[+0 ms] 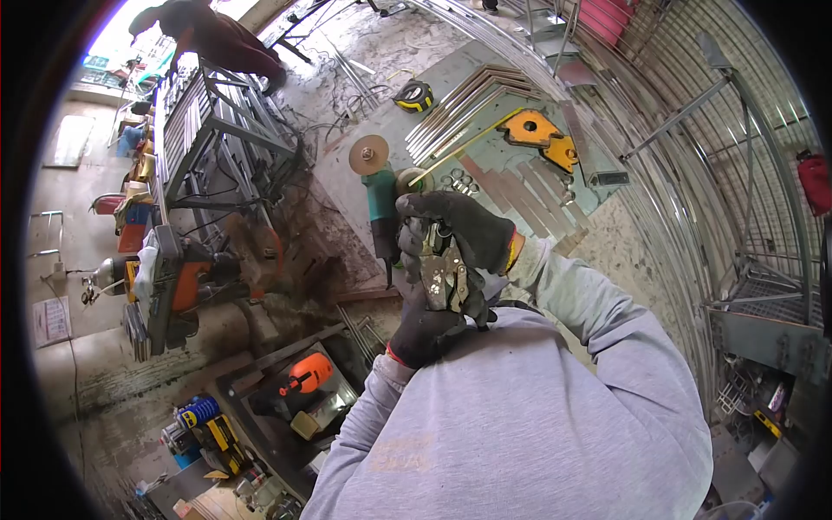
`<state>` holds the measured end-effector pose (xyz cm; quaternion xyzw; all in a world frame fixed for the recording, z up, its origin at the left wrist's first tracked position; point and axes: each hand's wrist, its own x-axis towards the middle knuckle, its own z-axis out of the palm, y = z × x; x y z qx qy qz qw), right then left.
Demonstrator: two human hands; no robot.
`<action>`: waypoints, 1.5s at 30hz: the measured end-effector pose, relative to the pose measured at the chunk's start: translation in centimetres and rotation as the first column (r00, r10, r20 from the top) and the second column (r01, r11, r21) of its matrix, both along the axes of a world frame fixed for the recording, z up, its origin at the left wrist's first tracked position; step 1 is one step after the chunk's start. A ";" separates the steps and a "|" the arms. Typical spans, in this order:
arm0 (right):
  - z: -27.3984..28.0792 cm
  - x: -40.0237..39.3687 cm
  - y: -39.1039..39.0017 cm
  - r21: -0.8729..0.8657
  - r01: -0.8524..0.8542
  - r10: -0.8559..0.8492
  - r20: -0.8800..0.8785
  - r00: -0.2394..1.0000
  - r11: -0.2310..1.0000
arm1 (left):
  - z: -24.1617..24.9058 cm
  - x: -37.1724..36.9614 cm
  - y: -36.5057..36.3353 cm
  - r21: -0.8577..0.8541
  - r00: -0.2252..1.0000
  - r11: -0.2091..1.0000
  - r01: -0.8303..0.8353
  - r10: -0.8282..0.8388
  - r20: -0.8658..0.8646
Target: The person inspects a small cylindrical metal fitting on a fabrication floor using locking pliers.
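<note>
Both my hands wear dark gloves and are close together in front of my chest. My left hand (pixel 426 333) wraps round the lower part of a worn metal tool (pixel 444 276) with hinged parts. From above, my right hand (pixel 468 227) has its fingers closed at the tool's upper end, partly hiding it. Just beyond them, a green angle grinder (pixel 380 195) with a brown disc (pixel 369 154) lies on a metal sheet (pixel 347 186). Several small rings (pixel 459 181) lie near my right hand, beside flat metal strips (pixel 518 195).
Orange magnetic squares (pixel 530 127), a tape measure (pixel 414 96) and angled bars (pixel 472 95) lie on the sheet. A person (pixel 212 39) bends near a steel rack (pixel 192 143) at upper left. An orange bottle (pixel 310 373) lies in a tray at lower left. Long metal bars (pixel 672 247) run along the right.
</note>
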<state>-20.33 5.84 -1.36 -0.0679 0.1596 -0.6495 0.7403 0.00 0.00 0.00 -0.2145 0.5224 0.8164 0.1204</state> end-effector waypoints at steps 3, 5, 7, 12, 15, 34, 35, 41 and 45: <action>1.0 -0.8 -0.1 -0.045 0.007 -0.008 -0.010 1.000 0.999 | -0.4 -1.2 -0.6 0.047 0.998 0.999 -0.024 0.027 -0.052; 1.9 -0.1 1.1 -0.142 0.272 -0.294 -0.173 0.940 0.952 | -0.8 -1.1 0.0 0.380 0.971 0.921 -0.083 0.160 -0.176; 2.4 0.1 1.1 -0.142 0.327 -0.339 -0.077 0.938 0.934 | -0.3 -1.0 -0.7 0.305 0.976 0.947 -0.103 0.156 -0.153; 1.2 0.4 3.3 -0.073 0.398 -0.401 -0.029 0.916 0.915 | -3.0 -0.1 -0.3 0.475 0.951 0.862 -0.175 0.274 -0.146; 1.4 0.1 3.9 -0.118 0.309 -0.316 -0.054 0.947 0.944 | -3.2 0.0 -0.6 0.377 0.959 0.913 -0.154 0.230 -0.165; 1.5 -1.3 4.1 -0.131 0.338 -0.357 -0.165 0.920 0.932 | -3.3 2.5 -1.6 -0.407 0.958 0.900 -0.157 0.040 -0.283; 1.0 -1.4 4.1 -0.157 0.351 -0.378 -0.204 0.903 0.923 | -1.6 1.9 -1.4 -0.334 0.989 0.937 -0.100 0.058 -0.133; -1.2 -1.6 4.1 -0.234 0.430 -0.488 -0.348 0.801 0.872 | -2.2 1.4 -1.8 -0.200 0.998 0.979 -0.031 0.020 -0.055; -0.7 -1.6 4.6 -0.228 0.436 -0.492 -0.387 0.780 0.871 | -3.5 2.1 -1.7 -0.358 0.985 0.933 -0.036 -0.029 -0.173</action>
